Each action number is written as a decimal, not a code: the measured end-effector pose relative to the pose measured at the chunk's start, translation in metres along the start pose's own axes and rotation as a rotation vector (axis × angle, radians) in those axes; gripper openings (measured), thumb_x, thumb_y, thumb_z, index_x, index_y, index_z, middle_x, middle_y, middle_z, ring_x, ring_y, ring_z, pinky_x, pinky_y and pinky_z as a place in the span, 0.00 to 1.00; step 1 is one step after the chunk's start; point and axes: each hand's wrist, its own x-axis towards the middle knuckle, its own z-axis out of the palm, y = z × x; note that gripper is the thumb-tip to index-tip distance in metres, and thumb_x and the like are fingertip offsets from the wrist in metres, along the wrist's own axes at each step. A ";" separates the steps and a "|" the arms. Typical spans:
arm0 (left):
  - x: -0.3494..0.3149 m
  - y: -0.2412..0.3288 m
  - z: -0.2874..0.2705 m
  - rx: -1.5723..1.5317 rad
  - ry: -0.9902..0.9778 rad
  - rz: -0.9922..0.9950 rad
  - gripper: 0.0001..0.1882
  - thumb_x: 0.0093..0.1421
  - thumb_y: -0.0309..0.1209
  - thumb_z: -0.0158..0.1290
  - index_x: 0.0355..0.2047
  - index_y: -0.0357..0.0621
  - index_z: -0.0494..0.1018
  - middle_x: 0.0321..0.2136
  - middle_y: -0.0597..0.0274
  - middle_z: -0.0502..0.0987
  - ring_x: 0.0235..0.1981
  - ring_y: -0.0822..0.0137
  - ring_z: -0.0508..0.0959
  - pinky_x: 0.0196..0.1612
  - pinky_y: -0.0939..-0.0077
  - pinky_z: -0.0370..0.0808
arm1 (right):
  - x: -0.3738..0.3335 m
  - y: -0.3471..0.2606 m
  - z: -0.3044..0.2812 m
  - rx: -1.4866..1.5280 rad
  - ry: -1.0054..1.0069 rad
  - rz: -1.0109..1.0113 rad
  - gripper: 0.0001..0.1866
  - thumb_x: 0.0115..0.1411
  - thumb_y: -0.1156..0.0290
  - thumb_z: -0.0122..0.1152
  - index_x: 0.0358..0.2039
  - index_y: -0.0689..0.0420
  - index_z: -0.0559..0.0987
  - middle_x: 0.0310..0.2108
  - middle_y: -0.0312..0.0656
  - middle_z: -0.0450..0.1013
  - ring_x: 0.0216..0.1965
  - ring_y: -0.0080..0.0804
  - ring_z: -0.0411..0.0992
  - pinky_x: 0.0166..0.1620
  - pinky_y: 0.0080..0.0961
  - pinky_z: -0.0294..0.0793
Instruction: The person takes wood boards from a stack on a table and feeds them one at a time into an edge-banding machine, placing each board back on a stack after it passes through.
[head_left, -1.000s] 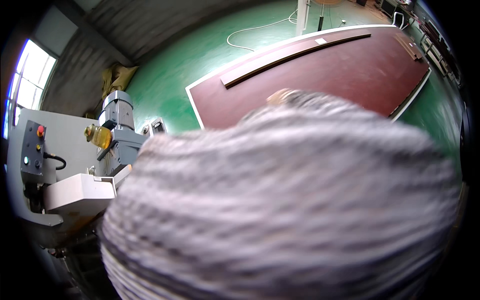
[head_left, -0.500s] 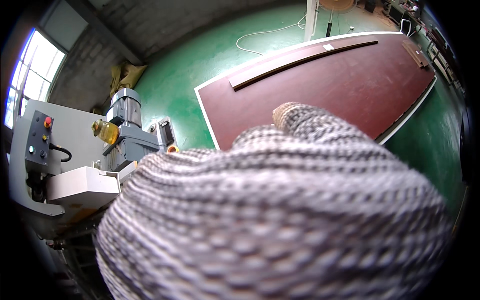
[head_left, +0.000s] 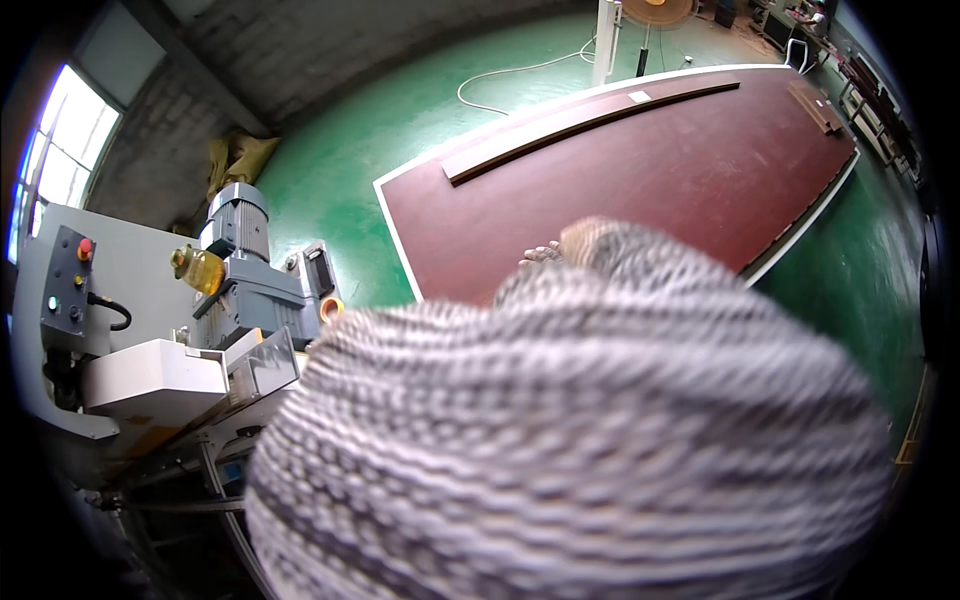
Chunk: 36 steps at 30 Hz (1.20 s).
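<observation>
A hand of mine in a grey-and-white knitted glove [head_left: 580, 430] fills the lower middle of the view, very close and blurred. Whether it is my left or my right does not show. One rounded fingertip with a tan end [head_left: 582, 238] sticks up at its top. Just left of that tip, a small patch of similar knit [head_left: 543, 254] peeps out farther off; what it belongs to is hidden. The remaining fingers and anything they hold are out of sight. Behind the glove lies a large dark-red panel [head_left: 640, 170] with white edges.
A long brown strip [head_left: 590, 125] lies on the panel. At left stands a machine with a grey motor [head_left: 240, 220], a yellow oil cup [head_left: 198, 270] and a control box [head_left: 68, 280]. A white post [head_left: 606, 40] and a fan [head_left: 656, 10] stand beyond, on green floor.
The glove has shifted slightly right and down, uncovering more of the machine, including a clear plate beside its white cover. The small knit patch now shows beside the fingertip. The background has slid slightly left.
</observation>
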 end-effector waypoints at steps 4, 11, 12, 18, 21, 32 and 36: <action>0.000 0.002 0.001 -0.012 0.007 -0.010 0.15 0.62 0.41 0.52 0.40 0.43 0.76 0.34 0.54 0.78 0.35 0.54 0.79 0.39 0.60 0.76 | 0.001 -0.007 -0.029 0.567 -0.054 0.081 0.25 0.65 0.50 0.44 0.55 0.51 0.75 0.60 0.41 0.69 0.63 0.36 0.62 0.70 0.41 0.47; 0.020 0.022 0.011 -0.036 0.069 0.043 0.15 0.62 0.41 0.52 0.39 0.43 0.76 0.33 0.54 0.78 0.35 0.54 0.79 0.39 0.60 0.76 | 0.014 0.008 0.001 0.166 0.246 -0.151 0.17 0.54 0.51 0.57 0.39 0.47 0.79 0.48 0.39 0.74 0.55 0.40 0.67 0.66 0.49 0.52; 0.019 0.025 0.011 -0.045 0.069 0.036 0.15 0.62 0.41 0.52 0.39 0.43 0.76 0.33 0.54 0.78 0.35 0.54 0.79 0.39 0.60 0.76 | 0.012 0.003 0.006 0.137 0.276 -0.142 0.17 0.54 0.51 0.56 0.39 0.46 0.79 0.46 0.39 0.74 0.54 0.40 0.68 0.66 0.49 0.52; 0.008 0.025 0.000 -0.050 0.051 -0.035 0.14 0.62 0.40 0.51 0.39 0.43 0.77 0.33 0.54 0.78 0.35 0.54 0.79 0.39 0.60 0.76 | 0.005 0.016 0.016 0.179 0.262 -0.112 0.16 0.55 0.52 0.56 0.40 0.44 0.78 0.52 0.41 0.72 0.58 0.40 0.63 0.67 0.49 0.49; -0.012 0.023 -0.008 -0.037 0.010 -0.166 0.14 0.62 0.40 0.51 0.38 0.43 0.77 0.32 0.54 0.78 0.34 0.54 0.79 0.39 0.60 0.76 | 0.002 0.000 -0.007 0.024 0.033 -0.017 0.24 0.64 0.52 0.47 0.53 0.52 0.77 0.57 0.42 0.71 0.62 0.37 0.65 0.69 0.41 0.48; -0.082 0.035 -0.027 -0.172 -0.191 -0.742 0.14 0.62 0.40 0.51 0.37 0.43 0.77 0.31 0.54 0.78 0.34 0.54 0.79 0.38 0.60 0.76 | 0.003 -0.008 -0.002 0.056 0.105 -0.071 0.20 0.62 0.55 0.49 0.49 0.52 0.76 0.55 0.41 0.71 0.61 0.38 0.64 0.69 0.44 0.49; -0.107 0.007 0.067 -0.375 -0.120 -0.814 0.13 0.62 0.39 0.51 0.33 0.42 0.77 0.29 0.54 0.78 0.32 0.54 0.79 0.38 0.61 0.76 | -0.001 0.013 0.006 0.135 0.245 -0.083 0.17 0.56 0.61 0.55 0.45 0.52 0.77 0.50 0.43 0.72 0.56 0.44 0.66 0.66 0.49 0.55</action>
